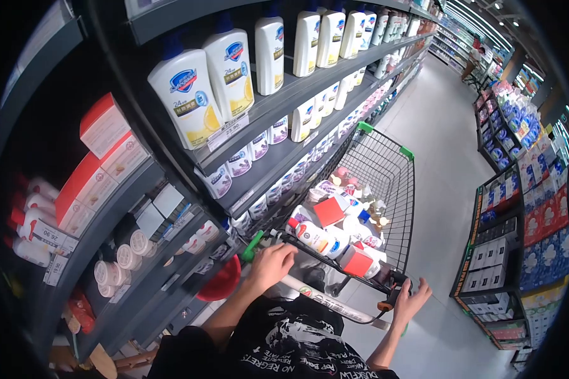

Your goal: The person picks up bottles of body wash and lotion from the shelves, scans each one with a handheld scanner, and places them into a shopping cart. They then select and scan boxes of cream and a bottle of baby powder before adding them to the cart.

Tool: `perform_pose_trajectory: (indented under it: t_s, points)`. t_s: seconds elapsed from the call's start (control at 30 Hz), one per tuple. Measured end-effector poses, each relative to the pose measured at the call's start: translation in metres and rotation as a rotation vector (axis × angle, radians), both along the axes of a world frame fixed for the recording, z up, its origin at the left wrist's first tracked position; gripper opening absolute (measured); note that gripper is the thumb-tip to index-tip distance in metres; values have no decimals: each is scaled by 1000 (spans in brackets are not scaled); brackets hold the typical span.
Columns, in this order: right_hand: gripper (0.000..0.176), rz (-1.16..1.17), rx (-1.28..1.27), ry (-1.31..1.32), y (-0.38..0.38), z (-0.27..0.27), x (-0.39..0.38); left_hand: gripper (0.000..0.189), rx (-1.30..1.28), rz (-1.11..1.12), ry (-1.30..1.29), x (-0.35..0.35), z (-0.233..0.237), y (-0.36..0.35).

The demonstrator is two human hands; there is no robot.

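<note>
My left hand is over the left end of the shopping cart handle, its fingers loosely bent with nothing seen in them. My right hand is beside the black holder with an orange part at the handle's right end, thumb and fingers apart. Ahead of both hands is the black wire shopping cart with green corners. Goods are piled in its near half: a white bottle with a red cap, a red-topped box, another red-topped box and several more packages.
Shelves on the left hold white pump bottles, red and white boxes and small round jars. A red basin sits low beside the cart. Display stacks line the aisle's right side. A person is far down the aisle.
</note>
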State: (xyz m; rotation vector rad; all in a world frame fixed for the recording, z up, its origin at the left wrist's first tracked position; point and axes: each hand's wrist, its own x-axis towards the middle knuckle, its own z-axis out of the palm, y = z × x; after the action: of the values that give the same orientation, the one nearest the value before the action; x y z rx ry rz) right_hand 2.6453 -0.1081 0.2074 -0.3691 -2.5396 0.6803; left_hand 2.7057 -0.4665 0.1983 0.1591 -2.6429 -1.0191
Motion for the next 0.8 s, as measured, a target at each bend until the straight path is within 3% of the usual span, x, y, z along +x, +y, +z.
perform_pose_trajectory:
  t_s: [0.13, 0.23, 0.3, 0.4, 0.5, 0.8]
  points:
    - [24, 280, -401, 193, -53, 19, -20, 11, 92, -146, 74, -40, 18, 6]
    - [15, 420, -337, 249, -80, 8, -32, 11, 204, -133, 162, -59, 19, 16]
    - [5, 477, -283, 316, -93, -14, -34, 10, 189, -129, 102, -60, -11, 19]
    - [6, 553, -356, 143, -111, -19, -25, 10, 100, -155, 8, -61, -22, 25]
    - [6, 655, -235, 51, -116, -27, -29, 9, 22, -204, -29, -65, -27, 28]
    - [9, 668, -163, 39, -111, -26, -38, 7, -124, -289, -101, -73, -29, 34]
